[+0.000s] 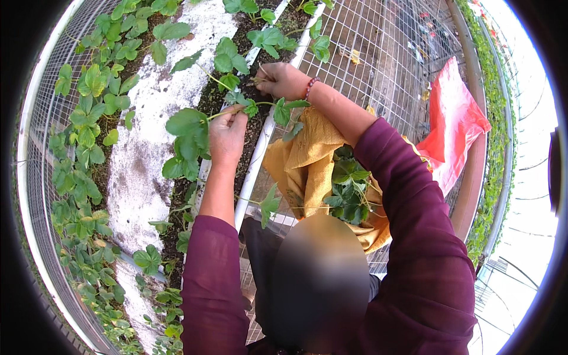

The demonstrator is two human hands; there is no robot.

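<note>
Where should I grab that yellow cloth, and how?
I'd pinch the yellow cloth by its bunched left folds, coming from above. The loose material gathers there into something easy to grip, while green leaves lie in the middle and the right sleeve crosses its right side.

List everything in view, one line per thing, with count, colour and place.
Broad-leaved plants: many, green, along both sides of the white strip
Rough-surfaced strip: one, white, left of centre
Crumbly soil bed: one, dark brown, beneath the hands
Smooth straight pipe: one, white, right of the soil
Square-holed wire mesh: pale, upper right
Crumpled cloth: yellow-brown, centre
Loose leafy stems: several, green, on the cloth
Thin plastic sheet: one, red, right
Round-beaded bracelet: one, dark red, right wrist
Left hand: one, bare, among leaves
Right hand: one, bare, over soil
Long fabric sleeves: two, maroon, both arms
</note>
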